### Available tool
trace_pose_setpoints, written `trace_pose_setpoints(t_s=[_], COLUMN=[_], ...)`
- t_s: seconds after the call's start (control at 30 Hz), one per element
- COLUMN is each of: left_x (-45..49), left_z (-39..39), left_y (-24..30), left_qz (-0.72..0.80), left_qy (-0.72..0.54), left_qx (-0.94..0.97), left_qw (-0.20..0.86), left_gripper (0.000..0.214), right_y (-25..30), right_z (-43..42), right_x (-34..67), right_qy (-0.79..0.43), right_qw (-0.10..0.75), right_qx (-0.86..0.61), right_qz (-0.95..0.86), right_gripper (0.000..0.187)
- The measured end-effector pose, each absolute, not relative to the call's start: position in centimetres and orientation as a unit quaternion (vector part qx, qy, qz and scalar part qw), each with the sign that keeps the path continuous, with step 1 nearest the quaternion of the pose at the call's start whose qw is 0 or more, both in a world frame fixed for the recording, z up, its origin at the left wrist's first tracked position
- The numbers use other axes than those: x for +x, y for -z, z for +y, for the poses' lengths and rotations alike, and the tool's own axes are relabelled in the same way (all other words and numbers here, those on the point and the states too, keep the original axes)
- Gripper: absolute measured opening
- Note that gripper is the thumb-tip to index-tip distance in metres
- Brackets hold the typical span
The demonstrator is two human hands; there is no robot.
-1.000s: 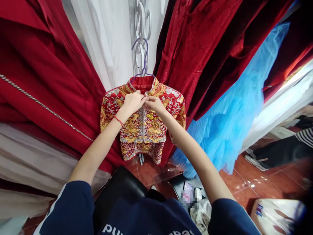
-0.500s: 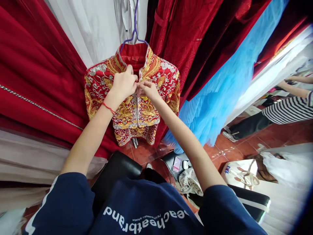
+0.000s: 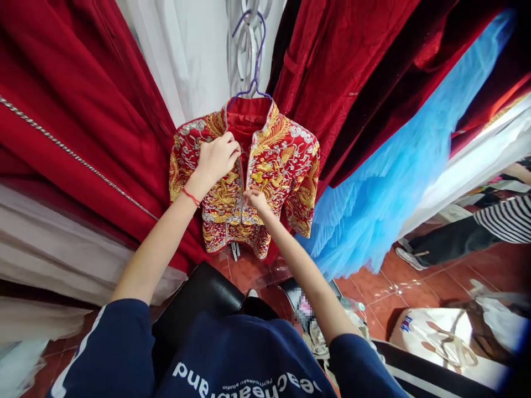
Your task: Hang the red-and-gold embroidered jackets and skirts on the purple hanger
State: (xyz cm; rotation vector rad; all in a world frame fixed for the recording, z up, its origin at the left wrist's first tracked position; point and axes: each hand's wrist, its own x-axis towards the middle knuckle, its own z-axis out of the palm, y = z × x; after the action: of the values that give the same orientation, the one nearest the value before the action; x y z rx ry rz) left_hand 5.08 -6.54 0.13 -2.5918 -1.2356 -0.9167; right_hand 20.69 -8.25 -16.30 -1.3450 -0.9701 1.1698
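A red jacket [image 3: 269, 149] with gold and silver embroidery and a stand-up collar hangs on a purple hanger [image 3: 258, 69] in front of me. My left hand [image 3: 219, 157], a red string round its wrist, is closed on the jacket's left front edge below the collar. Lower down, my right hand [image 3: 256, 200] pinches at the centre front; a small fastener between the fingers is too hidden to make out. The two front edges stand apart above my right hand and meet below it.
Red drapes with a chain trim [image 3: 78, 157] hang at left. White cloth is behind the hanger, and a blue tulle dress [image 3: 373, 188] hangs right. Below are black stools [image 3: 203, 298] and a white bag [image 3: 440, 331]. A person in a striped top [image 3: 506, 218] is at far right.
My right hand has slid down the jacket's front, away from my left hand, and the front edges have parted above it. The left hand keeps its hold near the collar.
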Motion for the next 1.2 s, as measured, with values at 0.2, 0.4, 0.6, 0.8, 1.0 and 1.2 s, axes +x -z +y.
trace_pose_setpoints(t_s=[0.2,0.4,0.6,0.8,1.0,1.2], left_x=[6.3,9.5,9.7,9.3,9.6,9.8], left_z=[-8.2,-9.9,-11.8,-12.2,-12.8,-14.4], left_y=[7.2,20.3,28.5,30.8,30.7,31.0], left_qz=[-0.400,-0.589,-0.648,-0.633,-0.637,-0.686], left_qy=[0.520,0.515,0.410,0.411,0.360,0.331], left_qx=[-0.752,-0.621,-0.628,-0.638,-0.652,-0.609], left_qw=[0.058,-0.046,-0.133,-0.154,-0.200,-0.220], left_gripper=[0.043,0.037,0.016,0.025,0.031,0.029], right_y=[26.5,32.7,34.8,35.0,35.0,35.0], right_z=[-12.4,-14.6,-14.9,-16.3,-16.4,-16.0], right_x=[18.8,18.5,20.1,21.2,22.5,23.5], right_qy=[-0.505,-0.520,-0.543,-0.569,-0.566,-0.487], right_qw=[0.532,0.522,0.502,0.476,0.440,0.425], right_qx=[-0.576,-0.576,-0.560,-0.534,-0.529,-0.586], right_qz=[-0.361,-0.354,-0.373,-0.406,-0.454,-0.488], right_gripper=[0.037,0.047,0.046,0.045,0.044,0.038])
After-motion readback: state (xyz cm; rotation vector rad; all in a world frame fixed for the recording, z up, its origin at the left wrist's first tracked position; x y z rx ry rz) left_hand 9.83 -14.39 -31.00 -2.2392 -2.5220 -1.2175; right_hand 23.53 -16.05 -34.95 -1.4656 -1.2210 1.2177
